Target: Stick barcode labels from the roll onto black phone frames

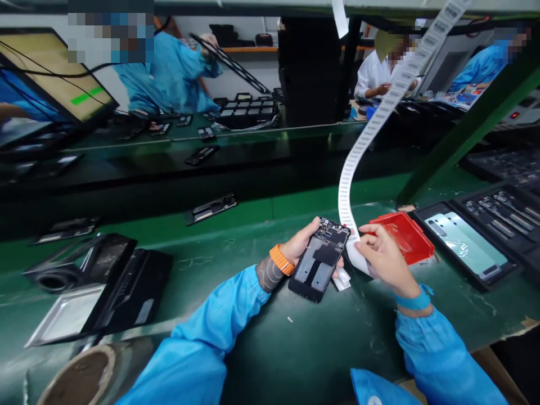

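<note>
My left hand (297, 246) grips an opened phone body (319, 261) from its left side, above the green bench. The phone's circuit board shows at its top end, with a grey and black lower part. My right hand (382, 256) pinches a long white strip of printed labels (346, 191) just to the right of the phone. That strip hangs down from the shelf above and curls between my hands. A small whitish piece (341, 279) sits by my left fingertips, under the phone's right edge; I cannot tell what it is.
A red tray (399, 236) stands beyond my right hand. Right of it are a black tray with pale green phone covers (466, 242) and a tray of parts (502, 216). Black equipment (126, 287) lies at left. Another phone body (213, 208) rests farther back. Co-workers (169, 73) are across the bench.
</note>
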`<state>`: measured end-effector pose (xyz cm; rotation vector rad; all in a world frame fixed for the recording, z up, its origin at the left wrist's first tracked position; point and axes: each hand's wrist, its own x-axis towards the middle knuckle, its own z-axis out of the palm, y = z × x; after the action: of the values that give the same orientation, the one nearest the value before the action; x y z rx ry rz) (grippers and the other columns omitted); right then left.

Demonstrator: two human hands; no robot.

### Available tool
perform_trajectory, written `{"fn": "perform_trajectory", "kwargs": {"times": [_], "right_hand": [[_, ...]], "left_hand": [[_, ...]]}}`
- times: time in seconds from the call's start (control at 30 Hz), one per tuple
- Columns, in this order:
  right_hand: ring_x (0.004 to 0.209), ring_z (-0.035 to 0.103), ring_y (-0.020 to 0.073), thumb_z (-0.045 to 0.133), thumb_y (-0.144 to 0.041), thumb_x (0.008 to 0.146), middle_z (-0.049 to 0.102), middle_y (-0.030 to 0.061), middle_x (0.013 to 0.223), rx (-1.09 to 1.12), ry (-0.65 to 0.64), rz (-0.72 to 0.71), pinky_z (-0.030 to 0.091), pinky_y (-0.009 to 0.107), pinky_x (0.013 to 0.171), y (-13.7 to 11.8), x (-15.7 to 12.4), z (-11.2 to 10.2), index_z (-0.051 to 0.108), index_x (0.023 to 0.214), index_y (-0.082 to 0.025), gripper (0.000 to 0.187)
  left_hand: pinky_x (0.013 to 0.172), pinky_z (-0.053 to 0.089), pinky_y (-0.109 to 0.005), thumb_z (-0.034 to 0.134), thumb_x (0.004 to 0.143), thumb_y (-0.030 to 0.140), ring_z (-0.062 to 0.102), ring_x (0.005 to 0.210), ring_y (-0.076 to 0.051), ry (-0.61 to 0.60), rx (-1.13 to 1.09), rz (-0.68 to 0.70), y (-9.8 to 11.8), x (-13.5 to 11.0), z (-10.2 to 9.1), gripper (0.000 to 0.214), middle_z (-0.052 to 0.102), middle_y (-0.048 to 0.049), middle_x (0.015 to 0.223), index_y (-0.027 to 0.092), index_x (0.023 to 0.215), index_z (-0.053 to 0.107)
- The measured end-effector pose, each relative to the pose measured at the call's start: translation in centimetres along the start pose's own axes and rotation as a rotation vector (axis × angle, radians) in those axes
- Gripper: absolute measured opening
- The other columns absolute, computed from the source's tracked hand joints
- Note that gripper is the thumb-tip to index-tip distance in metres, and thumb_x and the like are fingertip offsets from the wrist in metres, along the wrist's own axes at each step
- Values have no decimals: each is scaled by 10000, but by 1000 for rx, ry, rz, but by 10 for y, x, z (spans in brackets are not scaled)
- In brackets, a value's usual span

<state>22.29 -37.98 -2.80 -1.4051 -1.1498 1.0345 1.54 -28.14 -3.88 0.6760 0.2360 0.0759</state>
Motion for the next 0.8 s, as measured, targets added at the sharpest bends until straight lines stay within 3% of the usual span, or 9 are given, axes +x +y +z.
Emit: {"fn": "perform_trajectory", "kwargs": {"times": [0.13,0.27,0.43,0.63,0.8], "right_hand": [[661,639,160,696,-338,862,623,-39,748,-45,56,-186,537,294,601,-3,-4,3,469,1224,-231,440],[798,628,164,654,-257,893,619,22,899,-317,100,-335,551,327,726,-2,-7,0,627,1143,-216,255],[790,632,176,636,-246,916,639,44,905,-434,176,-426,554,329,693,-7,-8,-3,673,1006,-213,103],[826,661,215,625,-206,928,657,53,889,-682,328,-755,583,393,728,-14,-8,-4,728,1015,-264,147],[778,664,213,658,-163,886,663,41,832,-761,412,-877,583,407,702,-10,-9,-6,737,909,-292,153]], "left_hand": [[717,551,-406,295,853,882,741,764,-311,-8,-10,-6,2,-1,3,987,754,-171,933,106,1413,533],[735,552,-409,298,876,855,740,774,-307,20,-14,-6,3,-6,11,933,751,-170,933,103,1352,577],[764,547,-437,391,820,869,733,792,-329,-72,-83,18,2,-6,21,926,736,-179,921,85,1260,611],[714,529,-459,382,784,878,721,737,-352,-93,-154,66,6,-4,31,1020,728,-153,856,118,1456,488],[707,533,-466,351,785,894,715,707,-350,-63,-231,87,6,-3,42,1026,719,-157,858,120,1440,510]]}}
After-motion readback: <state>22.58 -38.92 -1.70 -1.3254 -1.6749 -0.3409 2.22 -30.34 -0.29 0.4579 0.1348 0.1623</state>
